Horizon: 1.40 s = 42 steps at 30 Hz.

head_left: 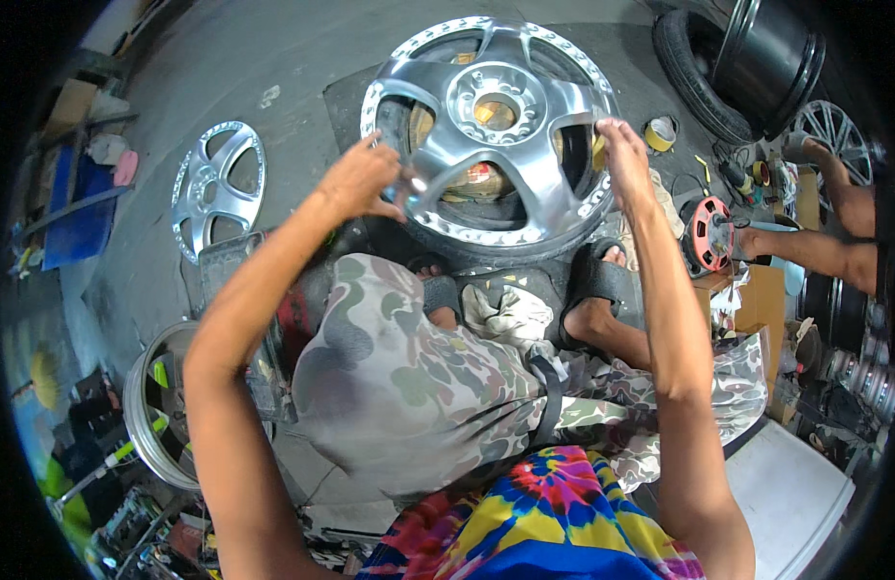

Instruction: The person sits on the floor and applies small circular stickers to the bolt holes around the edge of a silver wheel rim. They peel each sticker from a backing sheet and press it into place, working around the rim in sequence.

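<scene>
A polished five-spoke wheel face (434,153) lies on a black tire (525,253) in front of me, with a ring of bolt holes around its edge. My left hand (358,182) is over the disc's left edge, thumb and fingers apart, partly smeared by motion. At the right edge, my right hand (625,162) has its fingers curled at the rim; the exact contact is partly hidden. Yellowish wrapped material (478,184) shows through the gaps between spokes. Between my sandalled feet lies a crumpled whitish cloth (508,314).
A second silver wheel face (198,196) lies at left, near a bare rim (143,406). Upper right are a tire (687,82), a black wheel barrel (768,68) and a yellow tape roll (661,133). At right, another person's legs (815,253) are beside a red reel (711,235).
</scene>
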{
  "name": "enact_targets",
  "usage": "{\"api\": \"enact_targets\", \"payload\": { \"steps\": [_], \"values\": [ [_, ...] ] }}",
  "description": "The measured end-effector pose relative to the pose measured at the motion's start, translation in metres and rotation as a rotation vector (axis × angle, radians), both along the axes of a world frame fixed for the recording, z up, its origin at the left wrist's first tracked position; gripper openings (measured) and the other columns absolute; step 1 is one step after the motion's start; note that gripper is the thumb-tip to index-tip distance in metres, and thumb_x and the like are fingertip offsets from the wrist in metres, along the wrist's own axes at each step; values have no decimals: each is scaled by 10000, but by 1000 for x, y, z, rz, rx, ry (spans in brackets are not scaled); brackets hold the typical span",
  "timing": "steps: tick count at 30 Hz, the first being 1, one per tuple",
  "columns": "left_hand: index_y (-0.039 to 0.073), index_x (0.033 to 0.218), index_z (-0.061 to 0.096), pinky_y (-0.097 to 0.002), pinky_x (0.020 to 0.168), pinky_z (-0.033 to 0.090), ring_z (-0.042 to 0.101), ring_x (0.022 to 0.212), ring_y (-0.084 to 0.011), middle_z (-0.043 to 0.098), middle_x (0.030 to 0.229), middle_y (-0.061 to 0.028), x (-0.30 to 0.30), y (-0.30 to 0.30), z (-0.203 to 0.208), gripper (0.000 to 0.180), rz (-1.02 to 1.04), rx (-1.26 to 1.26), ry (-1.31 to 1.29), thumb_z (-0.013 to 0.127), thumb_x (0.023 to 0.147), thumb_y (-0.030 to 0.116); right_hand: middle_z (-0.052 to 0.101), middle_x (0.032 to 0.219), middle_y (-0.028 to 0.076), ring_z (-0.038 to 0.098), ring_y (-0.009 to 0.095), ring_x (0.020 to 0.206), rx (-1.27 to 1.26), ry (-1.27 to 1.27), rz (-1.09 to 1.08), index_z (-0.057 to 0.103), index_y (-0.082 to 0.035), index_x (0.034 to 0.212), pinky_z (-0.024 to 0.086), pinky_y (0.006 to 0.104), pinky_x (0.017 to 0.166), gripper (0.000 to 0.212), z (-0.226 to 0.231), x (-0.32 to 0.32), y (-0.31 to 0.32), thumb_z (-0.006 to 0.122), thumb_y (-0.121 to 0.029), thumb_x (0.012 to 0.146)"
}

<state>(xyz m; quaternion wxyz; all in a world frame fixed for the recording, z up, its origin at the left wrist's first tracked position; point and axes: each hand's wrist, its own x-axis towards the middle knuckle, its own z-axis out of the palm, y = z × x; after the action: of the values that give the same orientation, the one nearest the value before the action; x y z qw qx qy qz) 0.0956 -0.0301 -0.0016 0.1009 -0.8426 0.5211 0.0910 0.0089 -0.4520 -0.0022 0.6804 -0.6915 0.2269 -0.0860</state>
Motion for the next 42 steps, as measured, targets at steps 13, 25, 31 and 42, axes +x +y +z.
{"api": "enact_targets", "payload": {
  "steps": [13,25,31,42],
  "values": [
    [8,1048,795,-470,1076,532,719,970,-290,753,983,-92,-112,-58,-2,617,509,-812,129,892,859,587,664,962,-1,641,86,783,-115,-71,488,646,-32,1241,536,263,687,198,22,-28,108,645,-195,1128],
    [-6,1084,818,-245,708,555,682,770,-90,770,899,-37,-103,9,-4,207,988,-1402,1257,809,1031,194,706,846,-32,599,37,769,-80,15,749,769,18,1159,509,228,706,192,15,-47,196,763,-141,1052],
    [6,1024,810,-252,704,553,682,772,-97,763,877,-49,-86,34,-3,351,1179,-1608,1017,772,1063,353,654,795,-45,561,41,734,-167,-84,709,759,17,1131,484,250,675,183,17,-31,202,756,-148,1053],
    [-20,1454,672,-282,748,629,784,854,-159,778,1275,-140,-110,1,-29,421,1017,-1546,986,495,1075,31,726,767,72,717,136,683,-353,-112,469,756,44,1078,565,338,668,208,2,14,224,793,-139,987]
  ]
}}
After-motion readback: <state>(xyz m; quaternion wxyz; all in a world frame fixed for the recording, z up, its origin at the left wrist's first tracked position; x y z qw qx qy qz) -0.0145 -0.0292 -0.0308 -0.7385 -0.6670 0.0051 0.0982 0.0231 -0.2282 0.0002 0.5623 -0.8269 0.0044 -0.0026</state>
